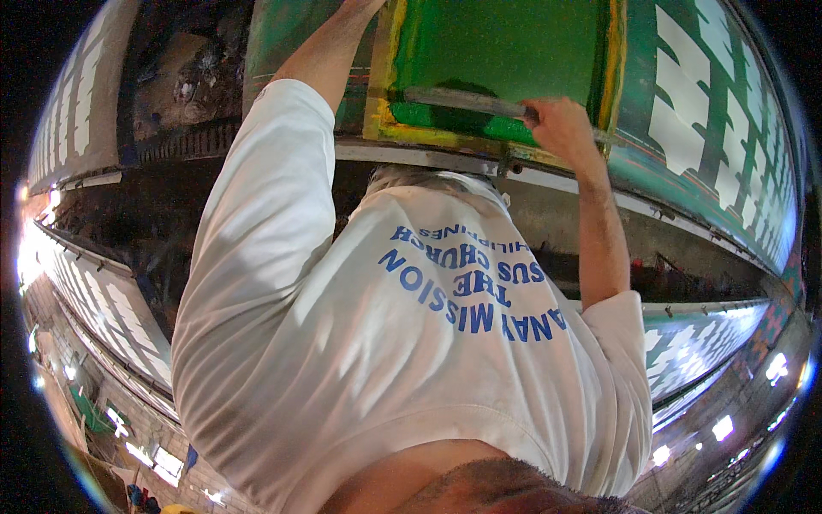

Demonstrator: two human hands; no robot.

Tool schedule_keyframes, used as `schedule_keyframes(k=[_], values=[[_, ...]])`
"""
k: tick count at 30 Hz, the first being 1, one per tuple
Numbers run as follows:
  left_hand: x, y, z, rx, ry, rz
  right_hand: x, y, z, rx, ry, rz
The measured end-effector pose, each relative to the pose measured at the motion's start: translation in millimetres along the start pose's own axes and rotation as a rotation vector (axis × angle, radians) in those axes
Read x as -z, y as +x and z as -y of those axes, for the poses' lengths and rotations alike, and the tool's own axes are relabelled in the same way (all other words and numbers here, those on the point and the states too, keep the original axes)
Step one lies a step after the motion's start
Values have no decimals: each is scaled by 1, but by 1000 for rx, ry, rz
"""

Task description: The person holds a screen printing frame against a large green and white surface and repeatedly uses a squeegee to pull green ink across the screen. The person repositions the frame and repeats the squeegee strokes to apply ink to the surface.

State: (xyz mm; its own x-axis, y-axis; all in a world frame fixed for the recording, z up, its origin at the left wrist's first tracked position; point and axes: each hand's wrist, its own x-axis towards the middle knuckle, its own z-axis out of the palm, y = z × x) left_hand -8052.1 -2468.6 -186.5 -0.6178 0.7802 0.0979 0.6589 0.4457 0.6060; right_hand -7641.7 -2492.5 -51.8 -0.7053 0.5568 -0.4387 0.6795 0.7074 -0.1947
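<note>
My right hand (561, 128) is closed round the right end of a long squeegee (462, 101). The squeegee lies crosswise over the near part of a green printing screen (505, 51), where wet-looking green ink shows along its blade. Yellow-stained borders (398, 131) edge the screen. At the upper left, my left forearm (321, 56) reaches past the screen's left side and leaves the picture at the top. My left hand is cut off there, so its fingers do not show.
The screen lies on a long green table (638, 120) with a pale metal rail (428, 157) along its near edge. White printed shapes (681, 111) cover the table to the right. More long tables with white pieces (116, 317) stand at left and behind. A dark gap (184, 81) opens at upper left.
</note>
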Motion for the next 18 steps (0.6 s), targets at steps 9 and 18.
schedule_keyframes(k=[9, 18], values=[[10, -6, -13, -23, -21, -19, -33, -33, 18, 32, -16, -133], [9, 2, -5, -5, -50, -7, -56, 33, 11, -29, -82, -459]])
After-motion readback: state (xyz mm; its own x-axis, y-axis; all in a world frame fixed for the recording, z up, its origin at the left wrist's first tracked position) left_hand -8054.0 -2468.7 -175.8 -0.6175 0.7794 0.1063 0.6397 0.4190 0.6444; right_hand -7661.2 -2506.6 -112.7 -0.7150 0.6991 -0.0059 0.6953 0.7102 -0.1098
